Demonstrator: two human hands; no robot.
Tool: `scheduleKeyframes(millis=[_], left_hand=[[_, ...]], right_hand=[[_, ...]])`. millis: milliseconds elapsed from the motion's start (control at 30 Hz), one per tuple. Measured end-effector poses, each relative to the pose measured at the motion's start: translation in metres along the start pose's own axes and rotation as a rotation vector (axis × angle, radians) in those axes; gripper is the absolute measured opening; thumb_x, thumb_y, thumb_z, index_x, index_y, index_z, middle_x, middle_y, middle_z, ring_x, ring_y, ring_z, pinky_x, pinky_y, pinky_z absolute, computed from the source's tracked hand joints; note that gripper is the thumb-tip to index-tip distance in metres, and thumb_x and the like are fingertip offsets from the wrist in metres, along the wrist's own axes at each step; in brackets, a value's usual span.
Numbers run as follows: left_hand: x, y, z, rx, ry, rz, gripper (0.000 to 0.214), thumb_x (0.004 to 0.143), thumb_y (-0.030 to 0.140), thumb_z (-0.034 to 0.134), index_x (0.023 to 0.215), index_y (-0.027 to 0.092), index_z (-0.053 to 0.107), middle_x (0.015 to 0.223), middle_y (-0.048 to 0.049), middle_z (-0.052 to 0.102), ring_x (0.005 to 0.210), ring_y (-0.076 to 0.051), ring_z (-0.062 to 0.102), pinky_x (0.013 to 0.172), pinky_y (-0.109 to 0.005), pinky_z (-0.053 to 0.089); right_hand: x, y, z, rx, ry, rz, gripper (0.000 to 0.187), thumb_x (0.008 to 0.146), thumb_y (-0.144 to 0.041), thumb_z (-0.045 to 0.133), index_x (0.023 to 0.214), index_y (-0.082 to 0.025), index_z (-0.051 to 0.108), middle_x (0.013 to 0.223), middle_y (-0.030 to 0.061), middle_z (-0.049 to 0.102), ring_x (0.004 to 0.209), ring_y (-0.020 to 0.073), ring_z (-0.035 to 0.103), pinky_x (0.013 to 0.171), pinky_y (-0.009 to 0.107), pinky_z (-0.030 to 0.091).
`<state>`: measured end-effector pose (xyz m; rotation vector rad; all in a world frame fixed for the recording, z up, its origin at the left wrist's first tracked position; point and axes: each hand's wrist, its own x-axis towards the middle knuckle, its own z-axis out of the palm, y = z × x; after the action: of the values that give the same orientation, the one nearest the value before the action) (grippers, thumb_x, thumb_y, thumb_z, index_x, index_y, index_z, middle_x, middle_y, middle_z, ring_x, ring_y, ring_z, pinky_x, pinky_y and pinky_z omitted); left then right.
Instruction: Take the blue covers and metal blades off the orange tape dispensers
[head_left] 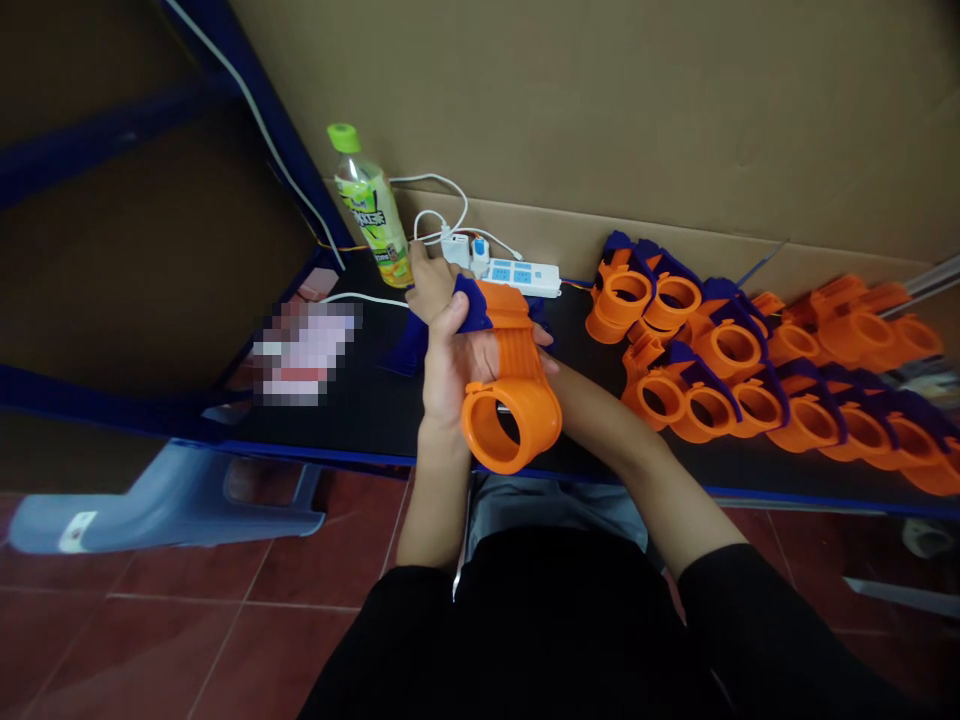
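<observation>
My left hand (448, 365) is wrapped around an orange plastic part (514, 400) with a wide ring at its near end and a dark blue piece (474, 303) at its far end. It holds this just above the black shelf (360, 400). My right forearm crosses from the right behind the orange part. My right hand (430, 282) sits at the part's far end with its fingers curled down around the blue end. That hand is close to a green-capped drink bottle (371, 205).
Several matching orange-and-blue ring parts (750, 370) are piled along the shelf at right. A white power strip (521, 274) with plugs and white cables lies against the cardboard wall. A blurred packet (304, 350) lies at left. A pale blue plastic stool (172, 500) stands on the red tile floor.
</observation>
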<state>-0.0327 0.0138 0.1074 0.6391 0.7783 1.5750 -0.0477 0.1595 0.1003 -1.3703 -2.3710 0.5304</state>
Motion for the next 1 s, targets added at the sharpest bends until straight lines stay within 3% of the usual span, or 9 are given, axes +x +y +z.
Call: scheduleKeyframes(millis=[167,267,333,467,600,700,767,900,1000], left_hand=[[0.000,0.000,0.002,0.003,-0.030,0.003,0.059,0.098,0.070,0.051,0.133,0.024,0.065,0.098,-0.0105,0.077,0.107,-0.038,0.080,0.071,-0.043,0.069],[0.001,0.003,0.001,-0.029,-0.114,0.012,0.059,0.096,0.074,0.051,0.121,0.024,0.068,0.098,-0.0117,0.076,0.108,-0.038,0.079,0.072,-0.044,0.068],[0.002,0.007,-0.002,-0.070,-0.172,0.017,0.062,0.096,0.079,0.049,0.117,0.024,0.069,0.097,-0.0130,0.075,0.106,-0.038,0.078,0.070,-0.045,0.068],[0.012,0.011,-0.011,-0.099,-0.227,-0.027,0.062,0.099,0.079,0.051,0.114,0.023,0.071,0.091,-0.0117,0.071,0.098,-0.034,0.077,0.067,-0.044,0.067],[0.029,0.004,-0.020,0.009,-0.107,0.001,0.054,0.100,0.074,0.058,0.110,0.023,0.071,0.088,-0.0082,0.070,0.088,-0.026,0.076,0.065,-0.034,0.063],[0.036,-0.005,-0.021,0.038,-0.089,0.019,0.054,0.098,0.074,0.063,0.108,0.021,0.071,0.087,-0.0069,0.070,0.077,-0.021,0.073,0.058,-0.028,0.057],[0.038,-0.011,-0.019,0.040,-0.059,0.081,0.051,0.095,0.071,0.072,0.106,0.021,0.070,0.083,-0.0040,0.068,0.065,-0.014,0.066,0.053,-0.024,0.050],[0.036,-0.022,-0.015,0.164,0.018,0.189,0.046,0.086,0.059,0.088,0.089,0.020,0.065,0.065,0.0035,0.056,0.049,-0.007,0.047,0.046,-0.020,0.037],[0.034,-0.028,-0.011,0.306,-0.002,0.213,0.042,0.085,0.053,0.091,0.085,0.020,0.065,0.060,0.0059,0.048,0.049,-0.008,0.042,0.045,-0.022,0.034]], right_hand=[[-0.003,0.009,-0.005,0.032,0.037,0.034,0.039,0.104,-0.036,0.060,0.140,-0.023,0.059,0.113,0.0075,0.075,0.115,0.0306,0.074,0.107,0.049,0.056],[-0.002,0.028,-0.021,0.201,0.093,-0.043,0.032,0.108,-0.042,0.058,0.132,-0.021,0.065,0.111,0.0041,0.074,0.110,0.0226,0.072,0.105,0.041,0.057],[-0.008,0.043,-0.037,0.321,0.099,-0.068,0.032,0.114,-0.040,0.048,0.128,-0.018,0.068,0.101,0.0028,0.073,0.095,0.0154,0.070,0.094,0.031,0.058],[-0.050,0.065,-0.079,0.533,0.179,-0.111,0.045,0.118,-0.043,0.032,0.140,-0.019,0.063,0.093,0.0028,0.072,0.075,0.0114,0.067,0.066,0.021,0.054],[-0.108,0.070,-0.103,0.444,0.204,-0.335,0.041,0.113,-0.037,0.044,0.145,-0.023,0.064,0.125,0.0066,0.074,0.101,0.0141,0.071,0.075,0.021,0.057],[-0.135,0.072,-0.102,0.282,0.182,-0.492,0.041,0.109,-0.030,0.049,0.145,-0.023,0.068,0.137,0.0074,0.071,0.112,0.0176,0.070,0.088,0.028,0.060],[-0.144,0.077,-0.097,0.165,0.195,-0.514,0.045,0.108,-0.032,0.054,0.151,-0.024,0.065,0.138,0.0079,0.071,0.112,0.0194,0.070,0.094,0.033,0.061],[-0.149,0.091,-0.083,-0.067,0.247,-0.403,0.054,0.109,-0.043,0.062,0.158,-0.020,0.060,0.137,0.0138,0.073,0.120,0.0263,0.071,0.108,0.043,0.057],[-0.152,0.105,-0.071,-0.157,0.269,-0.278,0.053,0.110,-0.041,0.059,0.157,-0.015,0.060,0.134,0.0170,0.075,0.121,0.0284,0.073,0.106,0.042,0.058]])
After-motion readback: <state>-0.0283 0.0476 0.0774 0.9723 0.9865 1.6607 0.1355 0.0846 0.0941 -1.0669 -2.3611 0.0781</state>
